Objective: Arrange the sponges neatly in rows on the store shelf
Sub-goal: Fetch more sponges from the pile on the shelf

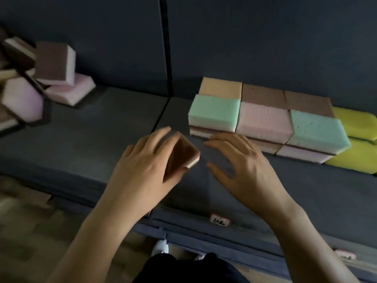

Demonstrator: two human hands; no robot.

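Fingers (pixel 160 134) of the left hand (pixel 138 162) curl over a brown-faced sponge (pixel 183 154) with a pale pink layer. The thumb is under its near edge, so it is pinched across its width and held tilted just above the dark shelf (pixel 91 135). Just beside it the right hand (pixel 244 166) hovers palm down, its fingers (pixel 222 140) spread and relaxed, holding nothing. Whether their tips touch the stack ahead cannot be told.

The sponge should be very light and soft. A hard squeeze would probably dent it, so a light hold on two opposite narrow sides looks best, leaving the broad faces free to sit flat. The rough brown face ought to give good grip. Its neighbours are likely just as light, so a careless nudge could push them out of line.

Beyond the hands stands the arranged block (pixel 263 119), two layers deep. Green, pink and teal tops sit in front, orange and brown ones behind, and yellow sponges (pixel 355 123) lie at its right end. Bare shelf lies left of it. Far left, a loose heap (pixel 55 64) of brown-and-pink sponges leans every way against the back panel (pixel 122 37).
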